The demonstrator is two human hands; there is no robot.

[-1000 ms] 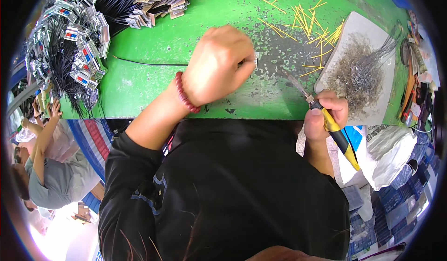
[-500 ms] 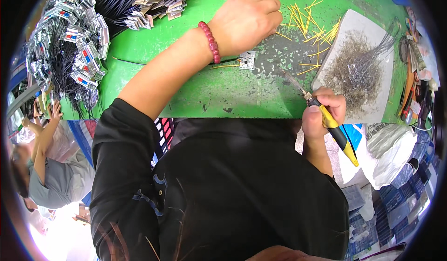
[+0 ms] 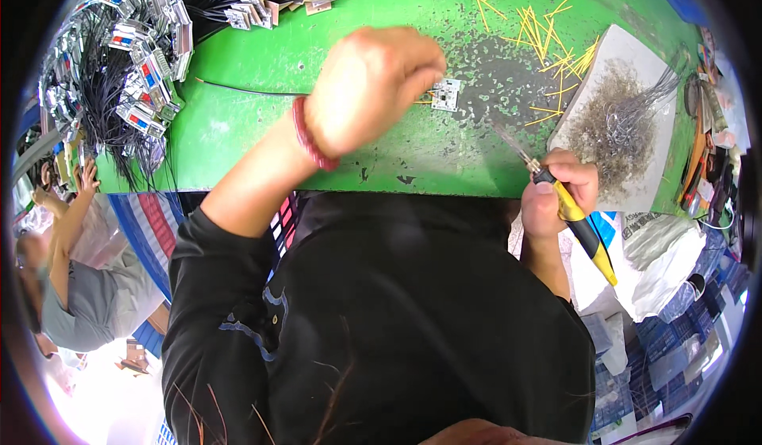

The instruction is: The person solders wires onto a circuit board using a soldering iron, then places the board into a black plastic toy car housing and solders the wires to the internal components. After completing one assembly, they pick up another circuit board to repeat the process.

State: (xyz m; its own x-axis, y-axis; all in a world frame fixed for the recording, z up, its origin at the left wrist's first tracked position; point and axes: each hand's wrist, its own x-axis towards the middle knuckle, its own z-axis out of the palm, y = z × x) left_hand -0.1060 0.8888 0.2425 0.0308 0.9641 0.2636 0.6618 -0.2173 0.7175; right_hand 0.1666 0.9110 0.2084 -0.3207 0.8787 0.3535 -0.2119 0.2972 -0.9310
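My left hand [image 3: 373,88], a red bead bracelet on its wrist, is over the green bench beside a small white circuit board [image 3: 446,95]. Its fingers are curled and smeared by motion; whatever they hold is hidden. From the board, a black wire [image 3: 254,90] runs left under the hand, and a short yellow wire [image 3: 422,102] also shows at its left edge. My right hand [image 3: 559,191] is closed round the yellow and black handle of a soldering iron [image 3: 583,227]. The iron's tip points up and left over the bench, apart from the board.
Loose yellow wires [image 3: 544,40] lie beyond the board. At the right is a pale pad [image 3: 591,72] with grey debris and thin wire strands. Bundled metal-cased parts [image 3: 143,72] and boards with black leads [image 3: 254,12] crowd the far left. Another person [image 3: 87,286] works at left.
My left hand has come back from near the yellow wires, down and left to beside the board. My right hand keeps its grip on the soldering iron. The whole view has shifted slightly.
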